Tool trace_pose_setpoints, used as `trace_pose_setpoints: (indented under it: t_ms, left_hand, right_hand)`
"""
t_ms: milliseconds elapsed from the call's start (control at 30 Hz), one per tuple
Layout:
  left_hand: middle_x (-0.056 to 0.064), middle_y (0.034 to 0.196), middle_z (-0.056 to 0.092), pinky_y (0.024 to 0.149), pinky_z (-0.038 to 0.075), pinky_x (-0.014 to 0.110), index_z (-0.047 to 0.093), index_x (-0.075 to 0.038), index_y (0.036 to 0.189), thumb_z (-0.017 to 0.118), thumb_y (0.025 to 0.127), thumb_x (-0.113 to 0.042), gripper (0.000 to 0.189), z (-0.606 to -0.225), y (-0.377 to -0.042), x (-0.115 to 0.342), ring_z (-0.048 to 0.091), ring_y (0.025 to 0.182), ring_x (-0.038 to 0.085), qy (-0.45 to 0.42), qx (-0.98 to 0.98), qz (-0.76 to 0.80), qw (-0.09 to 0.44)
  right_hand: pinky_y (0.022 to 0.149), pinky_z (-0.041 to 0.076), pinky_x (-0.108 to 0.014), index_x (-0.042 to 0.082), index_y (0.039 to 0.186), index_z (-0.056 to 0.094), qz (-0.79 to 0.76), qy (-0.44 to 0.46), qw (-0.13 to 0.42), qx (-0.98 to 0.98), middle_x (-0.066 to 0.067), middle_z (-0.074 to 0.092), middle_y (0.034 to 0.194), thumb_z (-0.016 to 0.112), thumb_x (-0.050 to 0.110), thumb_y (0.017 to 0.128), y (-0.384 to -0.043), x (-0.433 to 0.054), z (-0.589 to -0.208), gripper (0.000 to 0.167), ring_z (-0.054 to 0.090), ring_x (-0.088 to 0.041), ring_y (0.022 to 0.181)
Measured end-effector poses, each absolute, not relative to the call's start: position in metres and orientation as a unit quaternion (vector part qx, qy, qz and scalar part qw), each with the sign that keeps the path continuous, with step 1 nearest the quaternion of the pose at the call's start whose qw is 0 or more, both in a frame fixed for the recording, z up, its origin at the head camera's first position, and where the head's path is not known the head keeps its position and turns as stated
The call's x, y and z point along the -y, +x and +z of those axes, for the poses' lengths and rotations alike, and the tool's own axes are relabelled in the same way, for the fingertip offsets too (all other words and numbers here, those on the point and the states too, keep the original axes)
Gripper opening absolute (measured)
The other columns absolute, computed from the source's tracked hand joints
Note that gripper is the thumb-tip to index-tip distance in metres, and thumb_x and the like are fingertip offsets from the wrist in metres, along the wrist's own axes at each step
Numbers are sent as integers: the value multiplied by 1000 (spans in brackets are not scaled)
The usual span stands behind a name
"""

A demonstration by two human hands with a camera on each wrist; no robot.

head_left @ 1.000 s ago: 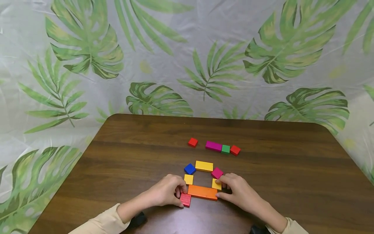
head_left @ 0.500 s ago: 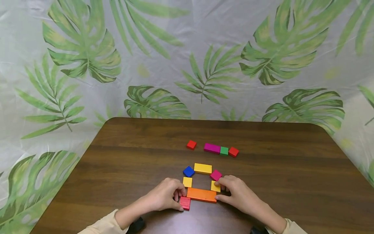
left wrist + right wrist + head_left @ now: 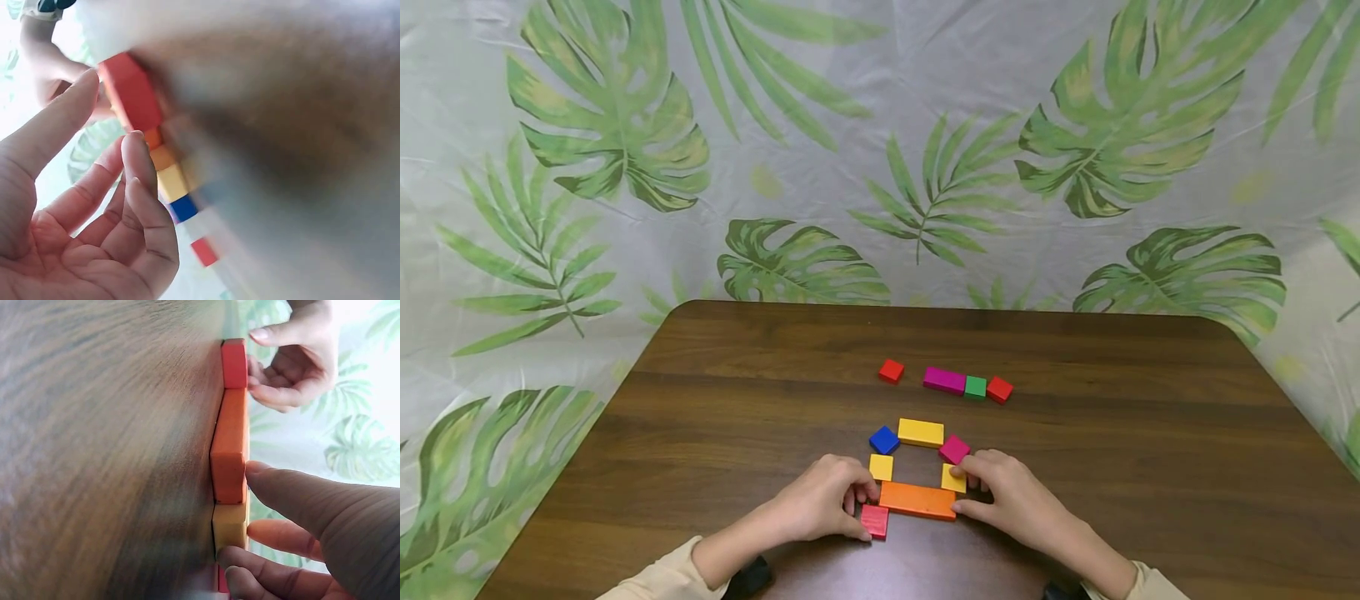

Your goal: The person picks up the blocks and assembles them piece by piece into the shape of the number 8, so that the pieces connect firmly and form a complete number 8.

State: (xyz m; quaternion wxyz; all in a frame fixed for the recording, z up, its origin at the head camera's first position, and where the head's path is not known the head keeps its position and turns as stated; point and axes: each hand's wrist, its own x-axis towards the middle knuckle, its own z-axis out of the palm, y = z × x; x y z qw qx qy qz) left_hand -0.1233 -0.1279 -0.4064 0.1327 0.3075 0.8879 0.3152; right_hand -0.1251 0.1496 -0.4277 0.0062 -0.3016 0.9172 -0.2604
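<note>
**The near red block (image 3: 874, 522) sits at the orange block's (image 3: 917, 500) near left corner**

Nearest the person, the near red block lies flat, just off the near left corner of the orange block, their corners seeming to touch. The left hand (image 3: 827, 500) is the closer one, to the left of it, and pinches it lightly, thumb on the near side and fingertip on the far side.

The orange block's long axis runs left to right, its right end slightly nearer the person. A straight push of the near red block away from the person would probably catch that left end.

At the orange block's right end, the right hand (image 3: 1011, 492) is loosely spread: its thumb touches that end and a finger rests on the right yellow block (image 3: 950, 484), just beyond.

The left yellow block (image 3: 882, 467) stands beyond the orange block's left end, close to the left hand's fingers, leaving them little room there. Farther beyond the orange block come the magenta block (image 3: 954, 449), the blue block (image 3: 884, 440) and, between them, the long yellow block (image 3: 921, 432).

Well beyond the orange block on the table (image 3: 760, 392) lie a row of purple block (image 3: 944, 380), green block (image 3: 975, 387) and right red block (image 3: 1000, 389), and a lone red block (image 3: 892, 372) left of them.
</note>
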Motion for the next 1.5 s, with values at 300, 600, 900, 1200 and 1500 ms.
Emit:
trace_pose_setpoints:
  t_ms: [300, 600, 900, 1200, 1500]
  left_hand:
    - [4, 78, 63, 55, 42, 16, 68, -6, 87, 79, 73, -16, 20, -388, -155, 137, 46, 57, 0, 286, -903, 312, 70]
    - [3, 78, 67, 62, 48, 20, 70, -5, 89, 73, 79, -13, 14, -385, -215, 135, 56, 67, 7, 234, -927, 294, 3]
    - [12, 93, 70, 73, 53, 29, 68, 1, 104, 68, 84, -13, 24, -395, -265, 123, 64, 80, 18, 235, -930, 280, 33]
    - [17, 101, 68, 73, 53, 27, 65, 3, 109, 73, 79, -11, 34, -399, -290, 113, 63, 77, 18, 264, -926, 265, 62]
    - [14, 104, 67, 68, 51, 22, 66, -1, 107, 77, 74, -10, 36, -405, -297, 108, 61, 73, 15, 292, -923, 238, 76]
  right_hand:
    - [61, 38, -15, 15, 94, 65, -262, -300, 6, -917, 11, 50, 74, 77, 25, 75, -126, -151, -426, 24, 44, -2, 71]
    - [61, 39, -15, 14, 93, 65, -273, -301, 10, -914, 11, 51, 73, 77, 24, 75, -125, -153, -426, 24, 44, -1, 70]
    - [61, 39, -14, 13, 101, 66, -288, -306, 13, -907, 11, 51, 76, 76, 31, 76, -123, -153, -429, 32, 44, 1, 71]
    - [59, 39, -13, 14, 104, 66, -310, -284, 39, -907, 11, 51, 77, 72, 39, 78, -123, -152, -430, 36, 44, 2, 69]
    - [59, 39, -13, 13, 106, 65, -305, -280, 31, -910, 11, 51, 77, 74, 32, 79, -124, -150, -430, 34, 43, 2, 69]
